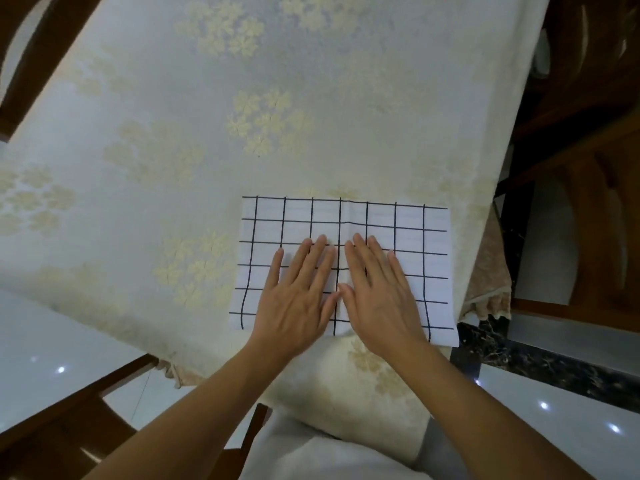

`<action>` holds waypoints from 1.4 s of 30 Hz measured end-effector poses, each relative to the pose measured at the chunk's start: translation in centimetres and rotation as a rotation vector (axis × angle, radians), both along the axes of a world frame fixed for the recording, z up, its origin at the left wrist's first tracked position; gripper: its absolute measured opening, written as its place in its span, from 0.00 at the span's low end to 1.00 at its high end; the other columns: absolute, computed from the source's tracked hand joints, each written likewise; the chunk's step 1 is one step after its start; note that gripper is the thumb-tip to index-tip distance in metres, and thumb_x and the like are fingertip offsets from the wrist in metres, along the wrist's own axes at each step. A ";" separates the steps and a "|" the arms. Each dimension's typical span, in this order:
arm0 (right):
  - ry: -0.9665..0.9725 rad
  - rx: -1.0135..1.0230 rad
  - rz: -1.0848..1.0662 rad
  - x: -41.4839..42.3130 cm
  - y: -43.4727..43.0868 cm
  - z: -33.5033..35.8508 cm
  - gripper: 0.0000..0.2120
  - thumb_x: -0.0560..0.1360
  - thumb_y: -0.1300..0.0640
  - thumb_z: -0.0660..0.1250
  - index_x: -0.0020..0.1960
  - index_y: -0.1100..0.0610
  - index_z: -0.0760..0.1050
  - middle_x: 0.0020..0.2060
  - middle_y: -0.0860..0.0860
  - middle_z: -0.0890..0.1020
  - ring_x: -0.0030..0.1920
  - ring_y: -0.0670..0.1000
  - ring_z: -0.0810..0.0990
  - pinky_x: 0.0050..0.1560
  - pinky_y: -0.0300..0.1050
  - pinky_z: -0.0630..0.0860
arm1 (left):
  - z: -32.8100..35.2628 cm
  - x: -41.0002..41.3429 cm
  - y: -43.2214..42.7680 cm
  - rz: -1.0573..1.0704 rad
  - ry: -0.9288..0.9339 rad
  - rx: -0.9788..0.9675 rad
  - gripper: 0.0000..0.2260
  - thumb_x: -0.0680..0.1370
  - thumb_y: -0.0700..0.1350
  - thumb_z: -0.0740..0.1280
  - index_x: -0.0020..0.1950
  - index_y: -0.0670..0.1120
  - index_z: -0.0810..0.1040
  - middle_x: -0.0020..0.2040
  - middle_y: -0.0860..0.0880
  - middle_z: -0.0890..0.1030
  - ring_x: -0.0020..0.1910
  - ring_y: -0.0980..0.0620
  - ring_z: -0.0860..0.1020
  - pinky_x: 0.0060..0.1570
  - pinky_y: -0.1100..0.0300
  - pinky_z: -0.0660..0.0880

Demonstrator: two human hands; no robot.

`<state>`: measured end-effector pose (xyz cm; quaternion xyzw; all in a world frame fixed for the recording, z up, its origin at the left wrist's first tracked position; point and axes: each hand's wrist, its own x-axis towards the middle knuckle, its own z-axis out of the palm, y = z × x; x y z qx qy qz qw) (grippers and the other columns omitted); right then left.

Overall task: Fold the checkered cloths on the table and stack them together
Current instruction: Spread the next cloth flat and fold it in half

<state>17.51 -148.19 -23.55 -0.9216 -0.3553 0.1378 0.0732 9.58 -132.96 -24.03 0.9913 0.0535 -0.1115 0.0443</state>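
Head view. Flat on the floral-covered counter (173,133), lower right of frame, near the front edge: checkered cloth (398,230). Pressed on its middle, side by side: left hand (294,299), right hand (377,296), fingers straight, gripping nothing. Possibly folded double; layers unclear.

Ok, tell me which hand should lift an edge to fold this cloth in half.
Left, marginally: the left hand and right hand both press the cloth beside its centre crease; its left edge seems slightly nearer.
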 end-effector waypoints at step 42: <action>-0.043 0.060 -0.121 6.7 1.0 -2.4 0.32 0.84 0.43 0.43 0.81 0.60 0.46 0.81 0.54 0.47 0.80 0.53 0.43 0.79 0.54 0.44 | -2.1 8.0 1.0 0.101 -0.114 -0.045 0.30 0.84 0.60 0.42 0.81 0.45 0.43 0.82 0.47 0.43 0.80 0.49 0.42 0.78 0.46 0.45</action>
